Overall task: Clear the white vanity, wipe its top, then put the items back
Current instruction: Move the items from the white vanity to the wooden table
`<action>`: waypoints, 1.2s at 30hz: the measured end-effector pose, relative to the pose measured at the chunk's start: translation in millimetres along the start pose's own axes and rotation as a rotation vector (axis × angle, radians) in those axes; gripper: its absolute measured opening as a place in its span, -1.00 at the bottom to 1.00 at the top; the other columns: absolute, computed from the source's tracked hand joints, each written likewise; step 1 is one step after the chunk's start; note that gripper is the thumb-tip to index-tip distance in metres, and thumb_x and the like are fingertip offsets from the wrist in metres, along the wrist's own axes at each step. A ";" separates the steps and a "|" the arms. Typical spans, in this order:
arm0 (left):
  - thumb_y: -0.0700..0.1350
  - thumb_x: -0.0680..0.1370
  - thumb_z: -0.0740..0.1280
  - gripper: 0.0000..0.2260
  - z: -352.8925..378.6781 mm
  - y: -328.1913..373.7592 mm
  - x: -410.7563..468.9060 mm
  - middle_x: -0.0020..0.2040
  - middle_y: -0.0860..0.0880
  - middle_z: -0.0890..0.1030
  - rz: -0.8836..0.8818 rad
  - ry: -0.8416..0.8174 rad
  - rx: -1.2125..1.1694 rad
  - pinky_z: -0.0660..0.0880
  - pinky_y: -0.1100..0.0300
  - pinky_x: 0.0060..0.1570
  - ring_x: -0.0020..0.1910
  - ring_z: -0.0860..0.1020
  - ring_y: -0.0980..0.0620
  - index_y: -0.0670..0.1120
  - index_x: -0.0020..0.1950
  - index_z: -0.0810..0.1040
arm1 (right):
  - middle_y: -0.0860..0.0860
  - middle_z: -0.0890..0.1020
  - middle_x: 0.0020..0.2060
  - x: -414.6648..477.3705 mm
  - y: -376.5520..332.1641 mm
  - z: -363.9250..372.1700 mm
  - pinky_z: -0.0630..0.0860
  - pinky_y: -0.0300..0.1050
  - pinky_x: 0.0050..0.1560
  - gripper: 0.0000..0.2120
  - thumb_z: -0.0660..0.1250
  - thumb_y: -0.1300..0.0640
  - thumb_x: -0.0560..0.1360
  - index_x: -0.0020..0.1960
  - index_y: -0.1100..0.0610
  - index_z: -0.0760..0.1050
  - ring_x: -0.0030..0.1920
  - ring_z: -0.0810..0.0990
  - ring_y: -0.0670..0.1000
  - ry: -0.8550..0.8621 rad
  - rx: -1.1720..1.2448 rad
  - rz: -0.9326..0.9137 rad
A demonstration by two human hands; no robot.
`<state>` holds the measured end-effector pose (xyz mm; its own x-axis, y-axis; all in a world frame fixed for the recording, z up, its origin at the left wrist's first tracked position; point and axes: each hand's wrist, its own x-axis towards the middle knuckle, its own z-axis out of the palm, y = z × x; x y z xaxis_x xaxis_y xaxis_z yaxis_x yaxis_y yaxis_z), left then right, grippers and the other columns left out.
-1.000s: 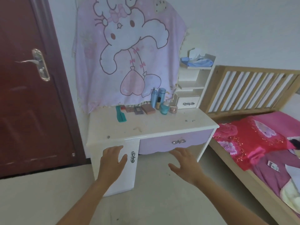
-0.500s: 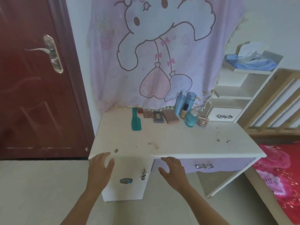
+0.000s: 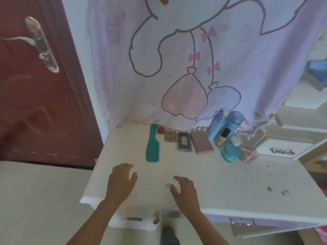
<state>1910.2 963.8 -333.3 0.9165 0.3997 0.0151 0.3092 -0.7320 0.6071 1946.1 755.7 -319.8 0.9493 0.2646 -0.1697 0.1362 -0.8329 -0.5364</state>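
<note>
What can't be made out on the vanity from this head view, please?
- Compact labels: blurred, too small.
- Blue bottles: overlapping; the exact count is unclear.
- Small speck by the right hand: too blurred to identify.
- Vanity right end: cut off by the frame edge.

The white vanity point(image 3: 221, 184) has a flat pale top with dark specks and crumbs scattered toward the right side, plus a lilac drawer front below. All the stuff sits in a row along the back edge: a teal comb point(image 3: 152, 145) lying flat with its handle pointing away, a small red jar point(image 3: 160, 129) right beside it, then three flat compacts: a small brownish one point(image 3: 170, 136), a dark one point(image 3: 184, 141) and a pink one point(image 3: 202, 142). Further right, two tall blue bottles point(image 3: 225, 125) stand upright, with a black-capped beige bottle point(image 3: 223, 137), a teal bottle point(image 3: 231, 150) and a clear pinkish jar point(image 3: 248, 153) in front.
</note>
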 end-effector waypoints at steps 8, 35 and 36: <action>-0.08 0.54 0.24 -0.59 48.7 10.3 63.5 0.40 -0.14 0.32 -0.311 0.004 0.119 0.28 -0.03 0.26 0.36 0.25 -0.14 -0.15 0.38 0.34 | -0.02 0.39 0.30 101.6 6.3 -17.5 0.24 -0.20 0.28 -0.61 0.09 0.02 0.59 0.41 0.00 0.22 0.31 0.31 -0.01 -0.229 -0.104 -0.167; 0.10 0.50 0.24 -0.48 89.6 55.1 108.1 0.35 -0.09 0.34 -0.380 -0.007 0.176 0.25 0.04 0.25 0.34 0.26 -0.11 -0.12 0.38 0.28 | 0.15 0.46 0.16 197.8 -24.7 -4.9 0.51 -0.07 -0.01 -0.19 0.29 0.13 0.43 0.48 0.00 -0.17 0.13 0.48 0.12 -0.373 -0.277 -0.026; 0.13 0.49 0.25 -0.47 94.9 60.8 112.8 0.32 -0.06 0.35 -0.379 -0.018 0.203 0.26 0.07 0.22 0.31 0.28 -0.09 -0.10 0.37 0.26 | 0.13 0.46 0.14 195.4 -19.5 -13.0 0.50 -0.10 -0.08 -0.20 0.30 0.15 0.41 0.48 -0.02 -0.13 0.11 0.49 0.10 -0.377 -0.248 -0.037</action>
<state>2056.5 912.0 -370.1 0.7323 0.6528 -0.1937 0.6668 -0.6297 0.3986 2132.6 817.4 -331.8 0.7795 0.4165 -0.4679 0.2752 -0.8987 -0.3415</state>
